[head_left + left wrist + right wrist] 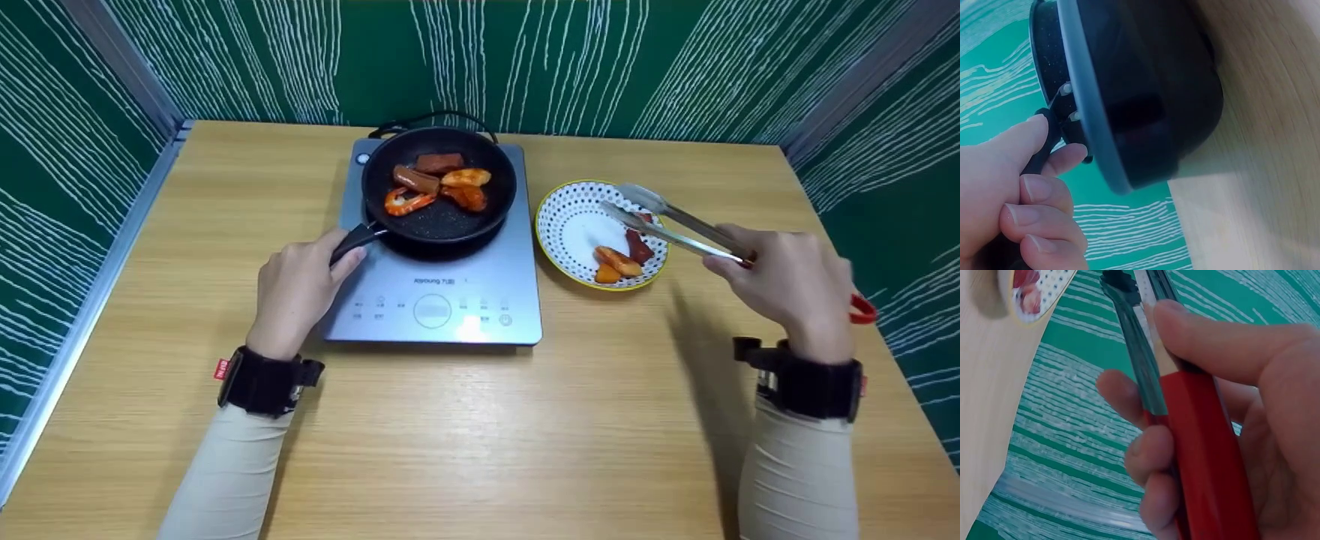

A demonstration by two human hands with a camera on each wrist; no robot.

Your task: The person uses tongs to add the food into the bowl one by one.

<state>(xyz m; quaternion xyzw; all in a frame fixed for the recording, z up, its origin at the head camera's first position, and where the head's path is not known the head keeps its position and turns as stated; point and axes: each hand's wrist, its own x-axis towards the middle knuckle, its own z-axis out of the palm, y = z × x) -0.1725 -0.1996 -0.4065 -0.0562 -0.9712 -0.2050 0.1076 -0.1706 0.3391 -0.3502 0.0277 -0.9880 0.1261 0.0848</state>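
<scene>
My left hand (300, 285) grips the black handle (358, 240) of a frying pan (442, 227). In the pan lie a shrimp (410, 201), two brown sausage-like pieces (439, 163) and two orange-brown pieces (466, 178). My right hand (787, 277) holds metal tongs (705, 229) by their red handles (1202, 450). The tongs' tips are spread apart above the far right part of a dotted plate (574, 232), with no food visible between them. Orange pieces (619, 261) and dark red pieces (638, 246) sit on the plate's right side.
Under the pan is a silver induction cooker (480, 300) with touch controls along its front. A black cord (450, 113) loops behind it. The wooden table (480, 442) meets green, white-streaked walls (525, 67) at the back and sides.
</scene>
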